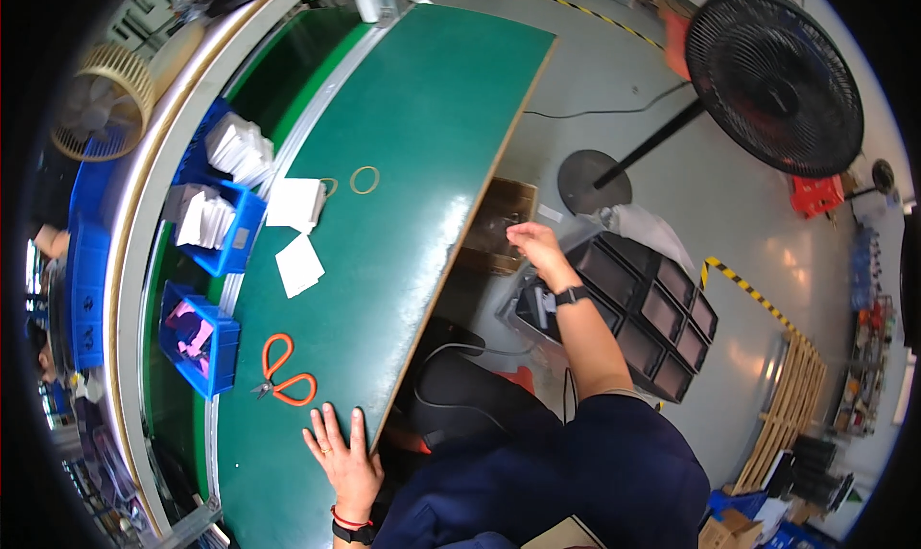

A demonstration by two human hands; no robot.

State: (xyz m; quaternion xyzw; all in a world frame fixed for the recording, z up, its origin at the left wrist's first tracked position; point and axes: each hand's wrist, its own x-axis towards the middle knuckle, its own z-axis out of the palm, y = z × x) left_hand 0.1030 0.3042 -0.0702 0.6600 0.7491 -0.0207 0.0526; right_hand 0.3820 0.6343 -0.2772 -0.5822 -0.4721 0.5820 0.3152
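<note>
My left hand (347,465) lies flat with its fingers spread on the green tabletop (413,146), near its edge. Just beyond its fingertips are orange-handled scissors (288,390), untouched. My right hand (539,249) is held out past the table's edge, by an open cardboard box (523,202) on the floor side. Its thumb and fingers are pinched together; whatever is between them, if anything, is too small to make out. Beside my right wrist sits a black compartment tray (614,269). Farther along the table lie a stack of white cards (293,204), a separate white card (299,265) and a yellowish rubber band (354,186).
Blue bins hold white papers (203,218) and pink pieces (190,336) along the table's left side. A black pedestal fan (772,84) stands on the floor at the far right. A wooden pallet (782,410) and a cardboard carton (729,530) are at the right.
</note>
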